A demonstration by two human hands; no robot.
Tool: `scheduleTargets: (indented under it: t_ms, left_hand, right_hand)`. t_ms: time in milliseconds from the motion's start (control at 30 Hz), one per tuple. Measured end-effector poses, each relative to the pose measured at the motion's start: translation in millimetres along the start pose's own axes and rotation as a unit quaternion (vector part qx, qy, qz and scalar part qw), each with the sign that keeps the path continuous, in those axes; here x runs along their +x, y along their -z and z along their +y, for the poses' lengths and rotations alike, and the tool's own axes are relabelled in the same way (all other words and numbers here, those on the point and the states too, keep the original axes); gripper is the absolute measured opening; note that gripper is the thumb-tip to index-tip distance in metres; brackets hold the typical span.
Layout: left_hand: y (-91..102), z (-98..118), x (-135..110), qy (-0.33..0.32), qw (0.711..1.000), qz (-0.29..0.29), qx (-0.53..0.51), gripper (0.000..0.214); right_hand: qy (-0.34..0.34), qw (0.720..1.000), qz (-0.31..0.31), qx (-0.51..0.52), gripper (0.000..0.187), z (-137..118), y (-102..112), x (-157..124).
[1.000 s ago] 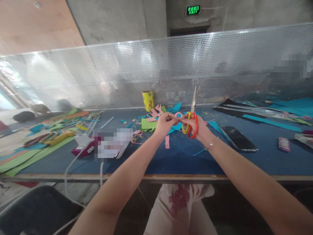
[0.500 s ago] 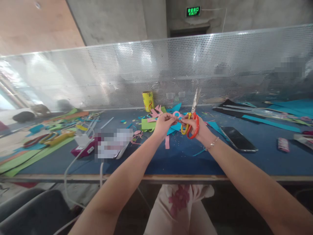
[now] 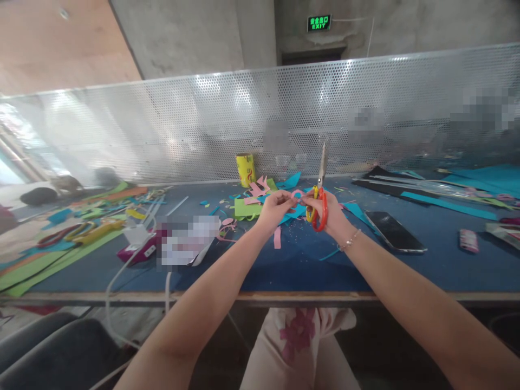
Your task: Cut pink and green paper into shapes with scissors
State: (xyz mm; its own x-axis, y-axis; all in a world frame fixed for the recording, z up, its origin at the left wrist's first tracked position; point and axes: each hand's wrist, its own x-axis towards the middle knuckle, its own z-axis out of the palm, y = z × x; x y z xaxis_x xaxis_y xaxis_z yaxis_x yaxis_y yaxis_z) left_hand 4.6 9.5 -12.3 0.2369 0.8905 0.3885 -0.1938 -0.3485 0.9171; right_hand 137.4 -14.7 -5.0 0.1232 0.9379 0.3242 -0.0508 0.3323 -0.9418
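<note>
Above the middle of the table, my left hand pinches a small pink paper ring by its left side. My right hand has its fingertips at the ring's right side. Hooked on that same hand are scissors with one red and one yellow handle loop, their blades upright and closed together. Beneath and behind the hands lie blue, green and pink paper scraps; a pink strip rests just below them.
A yellow cylinder stands by the perforated metal screen. At right lie a black phone and a small pink packet. On the left are a purple power strip with a white cable, coloured paper and other scissors.
The scissor blades, slightly apart before, are now together, and the handle loops have drawn closer. Both hands stay near the same place on the pink ring.
</note>
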Motion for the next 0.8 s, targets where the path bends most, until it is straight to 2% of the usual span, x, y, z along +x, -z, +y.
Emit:
scheduleTargets:
  t_ms: [167,300,467,667,800]
  left_hand:
    - [-3.1,2.4,-2.0,0.004,1.000,-0.001,0.005,0.018]
    - [-3.6,3.7,-1.9,0.008,1.000,0.020,-0.015,0.016]
    - [-0.4,5.0,0.3,0.009,0.997,0.049,-0.067,0.012]
    - [4.3,9.4,3.0,-0.008,0.983,0.114,-0.145,0.009]
    - [6.5,14.0,3.7,-0.008,0.975,0.149,-0.161,0.009]
  right_hand:
    - [-0.022,0.999,-0.001,0.046,0.027,-1.1,0.4,1.3]
    - [-0.008,0.999,-0.015,0.043,0.027,0.5,0.4,2.0]
    - [-0.003,0.998,-0.058,-0.037,0.026,6.8,1.9,1.6]
    - [-0.010,0.991,-0.073,-0.112,0.028,13.4,1.4,2.6]
    - [-0.005,0.980,-0.092,-0.177,0.030,19.0,2.0,5.5]
